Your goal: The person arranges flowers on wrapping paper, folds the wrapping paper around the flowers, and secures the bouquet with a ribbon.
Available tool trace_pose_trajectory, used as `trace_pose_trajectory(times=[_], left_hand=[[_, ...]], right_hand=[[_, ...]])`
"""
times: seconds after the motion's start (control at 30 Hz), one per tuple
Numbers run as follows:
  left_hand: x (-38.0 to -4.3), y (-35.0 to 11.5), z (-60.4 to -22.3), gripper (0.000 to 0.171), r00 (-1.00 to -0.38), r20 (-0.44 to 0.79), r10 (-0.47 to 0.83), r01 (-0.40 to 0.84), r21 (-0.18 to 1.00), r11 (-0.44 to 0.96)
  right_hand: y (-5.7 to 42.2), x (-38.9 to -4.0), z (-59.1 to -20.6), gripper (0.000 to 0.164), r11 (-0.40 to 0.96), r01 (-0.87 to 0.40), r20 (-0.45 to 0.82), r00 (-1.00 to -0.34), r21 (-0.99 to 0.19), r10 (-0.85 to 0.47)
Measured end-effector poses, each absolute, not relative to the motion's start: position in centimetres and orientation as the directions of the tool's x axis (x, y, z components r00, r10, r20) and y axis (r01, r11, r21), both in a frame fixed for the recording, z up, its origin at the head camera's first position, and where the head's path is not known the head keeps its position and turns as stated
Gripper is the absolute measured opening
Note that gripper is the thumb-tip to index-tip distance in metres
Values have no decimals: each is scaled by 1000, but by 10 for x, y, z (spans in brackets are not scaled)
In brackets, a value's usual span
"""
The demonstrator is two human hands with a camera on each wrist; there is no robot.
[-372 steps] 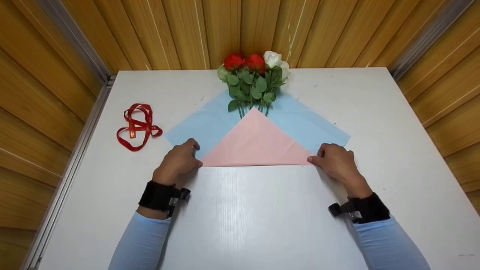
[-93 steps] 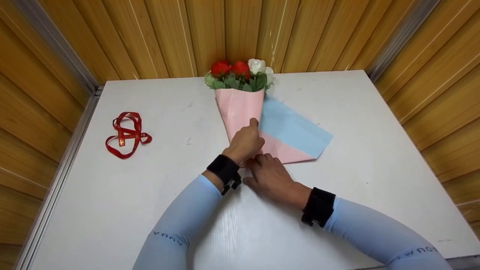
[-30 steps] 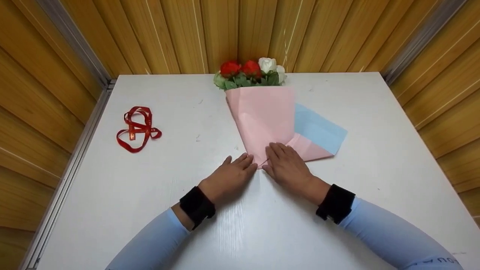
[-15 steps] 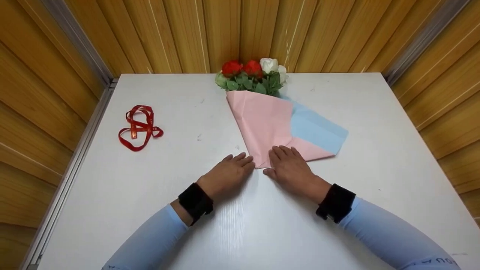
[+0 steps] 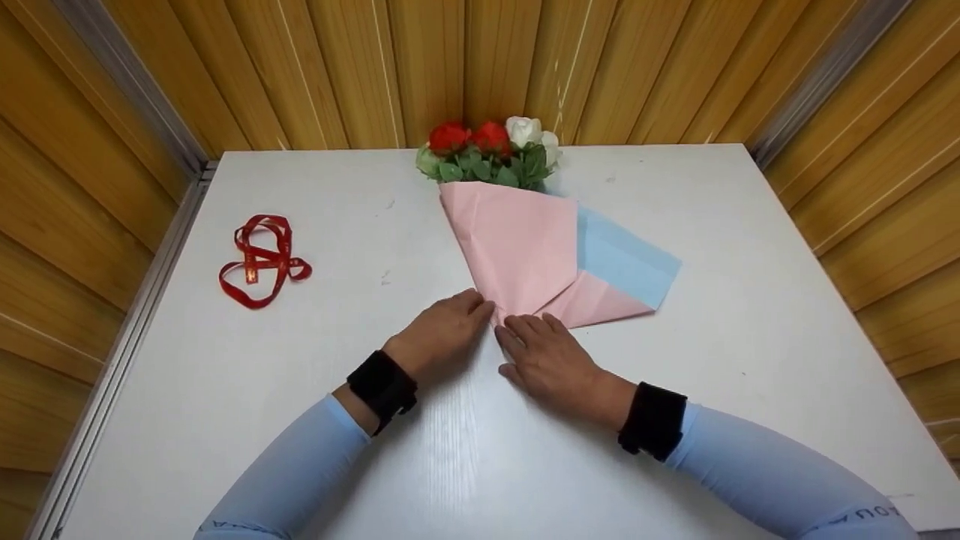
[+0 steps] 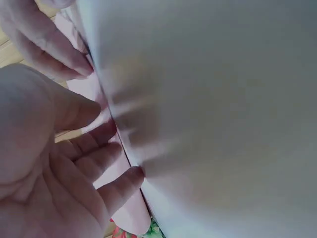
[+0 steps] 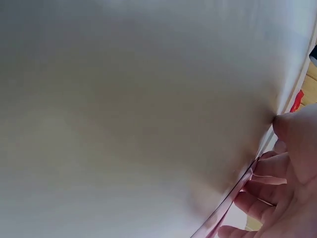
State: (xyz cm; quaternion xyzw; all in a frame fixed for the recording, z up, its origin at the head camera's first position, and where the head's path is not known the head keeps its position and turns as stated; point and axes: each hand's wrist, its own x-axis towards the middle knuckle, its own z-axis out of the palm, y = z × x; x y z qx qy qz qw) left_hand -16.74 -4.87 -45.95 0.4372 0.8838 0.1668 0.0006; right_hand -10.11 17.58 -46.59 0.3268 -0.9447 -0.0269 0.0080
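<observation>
A sheet of wrapping paper (image 5: pixel 521 240), pink on one side and blue on the other, lies on the table with its left side folded over the stems of a bunch of roses (image 5: pixel 487 154). Red, white and pale green blooms stick out at the top. My left hand (image 5: pixel 442 330) touches the wrap's lower left edge with bent, spread fingers. At its narrow bottom end, my right hand (image 5: pixel 551 364) presses the pink paper with its fingertips, thumb on the tabletop. In the left wrist view, pink paper (image 6: pixel 131 208) shows beside my left fingers. The stems are hidden.
A loosely coiled red ribbon (image 5: pixel 262 262) lies on the left of the white table (image 5: pixel 360 465). Wood-look panels (image 5: pixel 420 67) stand behind and at both sides. The paper's right flap (image 5: pixel 626 259) lies spread, blue side up.
Since the earliest frame, the paper's left side has been folded across the stems, pink outward. In the last half second, both hands have shifted slightly at the bottom end, the right one leftward.
</observation>
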Motion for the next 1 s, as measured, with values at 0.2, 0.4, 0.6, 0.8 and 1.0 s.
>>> trace_pose_trajectory(times=[0.2,0.4,0.6,0.8,1.0], left_hand=[[-161,-48,-455,44,-647,-31,762,759,72,647],[-170,-46,-452,42,-677,-84,731,728,71,682],[-174,-47,-454,41,-689,-93,719,718,49,695],[-157,-46,-450,44,-684,-117,720,722,34,691],[-149,-46,-455,42,-694,-73,716,713,74,698]], right_hand=[[175,-103,-466,57,778,-622,28,-779,93,-626],[176,-107,-465,62,751,-654,-55,-756,89,-652],[175,-105,-466,65,738,-673,-82,-739,44,-669],[179,-90,-465,66,709,-705,-99,-707,18,-701],[182,-86,-465,66,709,-705,-94,-707,14,-701]])
